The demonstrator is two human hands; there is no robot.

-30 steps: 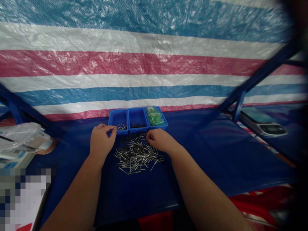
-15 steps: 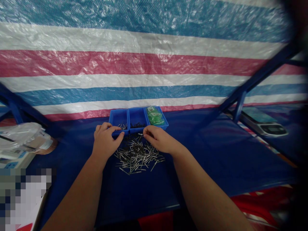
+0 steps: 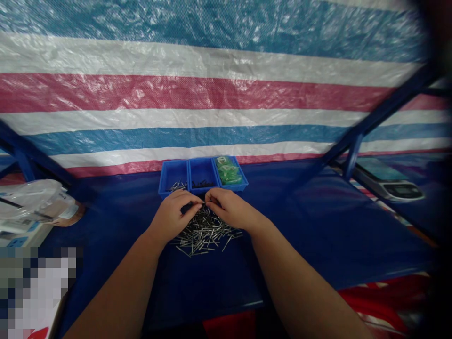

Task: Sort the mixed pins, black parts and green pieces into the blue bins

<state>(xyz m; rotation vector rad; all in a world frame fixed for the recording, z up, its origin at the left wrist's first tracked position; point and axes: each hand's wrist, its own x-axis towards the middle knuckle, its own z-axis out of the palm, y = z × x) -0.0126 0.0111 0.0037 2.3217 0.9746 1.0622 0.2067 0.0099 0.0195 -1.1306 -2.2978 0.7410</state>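
Note:
My left hand (image 3: 176, 214) and my right hand (image 3: 228, 205) meet fingertip to fingertip above the far part of a pile of thin metal pins (image 3: 205, 234), silver and dark. Thumb and fingers of each hand are pinched closed. A tiny dark piece seems to lie between them, too small to name. Just beyond the hands are three joined blue bins. Some silver pins lie in the left bin (image 3: 173, 170), small dark pieces in the middle bin (image 3: 201, 168), and green plastic packets (image 3: 229, 172) in the right one.
A blue-covered table (image 3: 300, 230) bears everything. A digital scale (image 3: 390, 181) sits at the far right; a clear plastic tub (image 3: 42, 202) stands at the left. Blue metal struts (image 3: 348, 136) slant at both sides before a striped tarp (image 3: 212, 94). Red cloth (image 3: 388, 301) shows at lower right.
My left hand has moved right and nearer, from the left bin's front edge to my right hand, and its fingers have closed. My right hand has shifted slightly left and nearer.

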